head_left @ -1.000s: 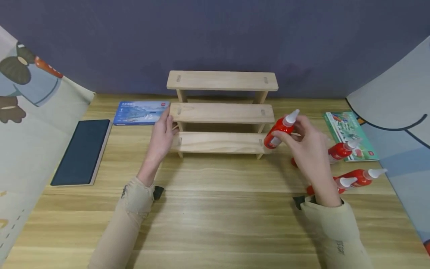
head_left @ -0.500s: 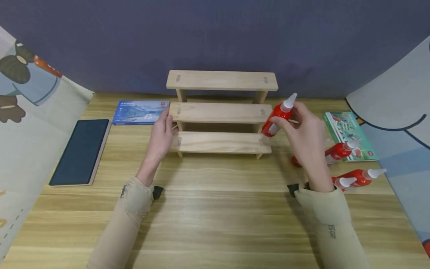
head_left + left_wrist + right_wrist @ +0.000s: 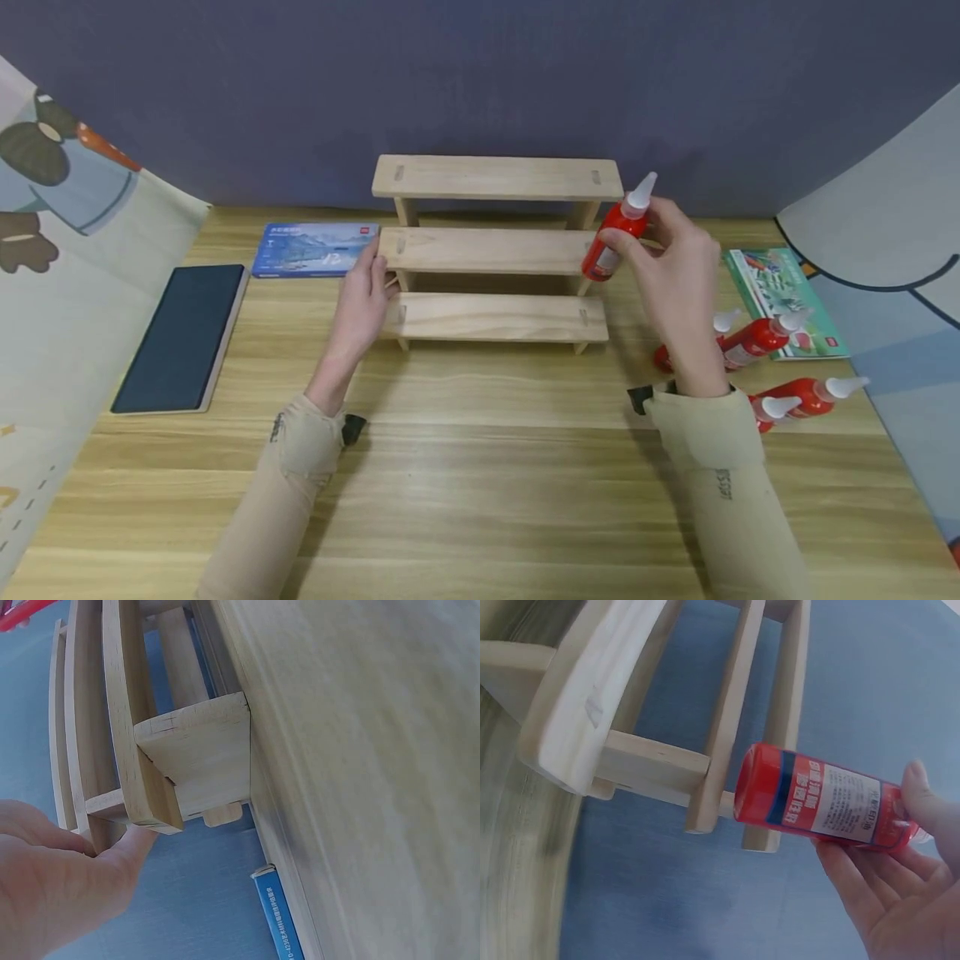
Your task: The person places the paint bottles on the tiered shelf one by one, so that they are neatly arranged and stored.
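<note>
A three-step wooden rack [image 3: 495,250] stands at the back of the table. My left hand [image 3: 360,304] grips the left end of its middle step; in the left wrist view, thumb and fingers of that hand [image 3: 67,877] pinch the board's end. With my right hand [image 3: 678,283] I hold a red bottle [image 3: 615,242] by its upper part, tilted, white nozzle up, at the right end of the middle step. The right wrist view shows the labelled bottle [image 3: 817,799] beside the rack's boards [image 3: 731,712], between thumb and fingers of the right hand [image 3: 907,885]. Whether it touches the rack I cannot tell.
Several red bottles [image 3: 806,396] with white nozzles lie at the right, near a green booklet [image 3: 802,312]. A blue flat box [image 3: 311,250] lies left of the rack, and a dark book [image 3: 180,337] farther left. A dark blue panel [image 3: 480,75] rises behind.
My right hand has carried the red bottle up and back, from the bottom step's right end to the middle step's. My left hand has stayed on the rack.
</note>
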A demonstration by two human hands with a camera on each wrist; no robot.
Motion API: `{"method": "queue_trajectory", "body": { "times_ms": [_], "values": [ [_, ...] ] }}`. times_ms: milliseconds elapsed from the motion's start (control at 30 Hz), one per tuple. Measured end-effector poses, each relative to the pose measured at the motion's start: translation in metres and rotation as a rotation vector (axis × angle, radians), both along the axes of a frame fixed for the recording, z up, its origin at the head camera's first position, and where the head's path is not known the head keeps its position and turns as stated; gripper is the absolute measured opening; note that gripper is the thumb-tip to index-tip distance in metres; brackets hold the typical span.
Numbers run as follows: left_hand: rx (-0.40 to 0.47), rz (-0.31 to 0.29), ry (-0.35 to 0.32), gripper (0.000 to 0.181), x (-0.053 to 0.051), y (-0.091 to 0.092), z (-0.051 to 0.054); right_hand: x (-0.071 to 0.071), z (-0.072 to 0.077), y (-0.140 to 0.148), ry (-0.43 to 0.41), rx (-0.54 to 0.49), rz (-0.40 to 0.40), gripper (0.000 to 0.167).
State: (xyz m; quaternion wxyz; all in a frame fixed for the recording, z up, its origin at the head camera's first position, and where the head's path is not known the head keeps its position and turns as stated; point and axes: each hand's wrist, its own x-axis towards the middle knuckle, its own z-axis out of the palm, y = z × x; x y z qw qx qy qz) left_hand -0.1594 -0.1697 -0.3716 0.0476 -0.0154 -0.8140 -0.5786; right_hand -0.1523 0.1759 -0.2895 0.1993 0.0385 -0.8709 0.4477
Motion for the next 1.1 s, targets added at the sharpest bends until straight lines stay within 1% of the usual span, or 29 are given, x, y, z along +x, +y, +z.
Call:
{"method": "queue_trajectory", "body": {
  "times_ms": [200, 367, 533, 700, 867, 1100],
  "values": [
    [0.003, -0.004, -0.007, 0.054, 0.000, 0.000, -0.001, -0.015, -0.003, -0.004, 0.000, -0.004, -0.025, 0.042],
    [0.007, -0.004, -0.012, 0.054, 0.001, 0.000, -0.002, -0.022, -0.005, -0.006, 0.002, 0.000, -0.026, 0.042],
    [0.006, -0.003, -0.013, 0.054, 0.001, 0.001, -0.001, -0.025, -0.006, -0.005, 0.000, 0.004, -0.032, 0.043],
    [-0.009, 0.006, -0.004, 0.054, 0.000, 0.001, 0.000, -0.027, -0.007, -0.005, 0.003, 0.030, -0.040, 0.046],
    [-0.018, 0.001, -0.007, 0.054, 0.000, 0.000, 0.000, -0.028, -0.009, -0.004, 0.012, 0.045, -0.042, 0.048],
    [-0.011, -0.003, -0.010, 0.054, 0.000, -0.001, -0.001, -0.029, -0.013, -0.004, 0.017, 0.019, -0.026, 0.048]
  ]
}}
